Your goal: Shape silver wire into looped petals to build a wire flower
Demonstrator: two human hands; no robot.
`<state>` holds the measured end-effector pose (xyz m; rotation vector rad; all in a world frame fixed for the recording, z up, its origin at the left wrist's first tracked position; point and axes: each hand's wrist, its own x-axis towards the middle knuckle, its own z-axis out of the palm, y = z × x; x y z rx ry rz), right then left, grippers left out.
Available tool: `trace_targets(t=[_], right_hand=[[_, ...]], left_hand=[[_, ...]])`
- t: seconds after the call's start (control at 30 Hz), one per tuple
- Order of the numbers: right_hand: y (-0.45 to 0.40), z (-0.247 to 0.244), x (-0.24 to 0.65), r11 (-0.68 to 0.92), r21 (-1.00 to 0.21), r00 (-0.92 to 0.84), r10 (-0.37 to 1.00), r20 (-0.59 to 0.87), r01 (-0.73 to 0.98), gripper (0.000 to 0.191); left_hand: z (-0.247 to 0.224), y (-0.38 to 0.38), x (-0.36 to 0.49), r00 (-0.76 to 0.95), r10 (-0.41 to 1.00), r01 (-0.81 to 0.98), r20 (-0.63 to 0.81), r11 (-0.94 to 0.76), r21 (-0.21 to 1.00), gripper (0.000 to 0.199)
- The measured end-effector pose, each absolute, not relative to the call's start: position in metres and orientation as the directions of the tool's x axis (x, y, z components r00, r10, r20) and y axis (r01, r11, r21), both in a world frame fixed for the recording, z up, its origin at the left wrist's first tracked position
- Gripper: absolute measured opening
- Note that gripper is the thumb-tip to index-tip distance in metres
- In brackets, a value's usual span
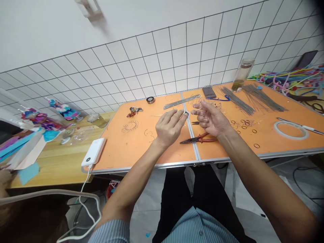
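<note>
Above the middle of the orange table, my left hand (170, 127) is closed, palm down, its fingertips pinched around a small dark bit too tiny to name. Facing it, my right hand (211, 118) has curled fingers and a raised thumb; a fine wire-like line shows at its fingertips, though its ends are lost. A short gap separates the two hands. Just below them lie pliers (198, 139) with orange-red handles, jaws pointing left. A second dark tool tip (195, 123) pokes out beside my right hand, the rest being covered.
Wire bundles (238, 101) lie at the back right, near a glass bottle (242, 76) and a phone (209, 92). Small dark rings (256, 145), a white tape roll (277, 131) and a flower-shaped wire piece (130, 126) are on the table. A power bank (94, 152) sits at the left edge.
</note>
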<state>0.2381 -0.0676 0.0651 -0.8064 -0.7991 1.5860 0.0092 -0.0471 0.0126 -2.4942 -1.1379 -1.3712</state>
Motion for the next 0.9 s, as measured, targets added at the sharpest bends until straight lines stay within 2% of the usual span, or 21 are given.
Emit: trace_targets(t=[0.17, 0.3, 0.37, 0.43, 0.5, 0.53, 0.57, 0.63, 0.7, 0.77, 0.8, 0.9], right_hand=[[-0.057, 0.056, 0.232, -0.040, -0.901, -0.105, 0.994, 0.006, -0.432, 0.049], [-0.045, 0.052, 0.228, -0.014, -0.916, -0.058, 0.998, 0.010, -0.402, 0.045], [-0.038, 0.051, 0.227, 0.000, -0.928, -0.018, 1.000, 0.008, -0.371, 0.042], [-0.031, 0.051, 0.227, 0.027, -0.942, 0.012, 1.000, 0.024, -0.336, 0.036], [-0.023, 0.051, 0.225, 0.061, -0.953, 0.033, 0.998, 0.053, -0.298, 0.031], [-0.019, 0.051, 0.224, 0.078, -0.957, 0.044, 0.997, 0.069, -0.280, 0.030], [-0.015, 0.052, 0.221, 0.096, -0.960, 0.055, 0.995, 0.084, -0.264, 0.029], [-0.007, 0.052, 0.214, 0.124, -0.961, 0.070, 0.991, 0.110, -0.248, 0.028], [0.002, 0.052, 0.206, 0.140, -0.958, 0.068, 0.990, 0.127, -0.249, 0.028], [0.009, 0.050, 0.201, 0.145, -0.957, 0.051, 0.989, 0.137, -0.252, 0.028], [0.013, 0.048, 0.199, 0.144, -0.958, 0.035, 0.990, 0.139, -0.247, 0.028], [0.020, 0.043, 0.201, 0.133, -0.973, -0.015, 0.990, 0.138, -0.187, 0.027]], left_hand=[[0.001, -0.040, 0.003, 0.339, 0.542, 0.658, 0.769, -0.721, 0.218, 0.025], [-0.006, -0.042, -0.002, 0.320, 0.487, 0.683, 0.813, -0.713, 0.158, 0.037], [-0.005, -0.048, -0.006, 0.275, 0.515, 0.659, 0.812, -0.716, 0.231, 0.051], [0.002, -0.055, -0.010, 0.174, 0.595, 0.553, 0.785, -0.719, 0.421, 0.063], [0.013, -0.058, -0.013, -0.027, 0.774, 0.340, 0.633, -0.588, 0.734, 0.069], [0.018, -0.057, -0.013, -0.110, 0.868, 0.179, 0.484, -0.462, 0.869, 0.066], [0.024, -0.054, -0.012, -0.143, 0.937, 0.009, 0.320, -0.322, 0.947, 0.062], [0.032, -0.043, -0.009, -0.107, 0.994, -0.261, 0.029, -0.056, 0.964, 0.062], [0.036, -0.028, -0.004, 0.009, 0.989, -0.398, -0.147, 0.138, 0.907, 0.055], [0.036, -0.011, 0.001, 0.136, 0.967, -0.454, -0.213, 0.252, 0.854, 0.039], [0.036, -0.003, 0.003, 0.151, 0.967, -0.480, -0.206, 0.254, 0.840, 0.031], [0.034, 0.016, 0.004, 0.091, 0.976, -0.483, -0.197, 0.216, 0.848, 0.013]])
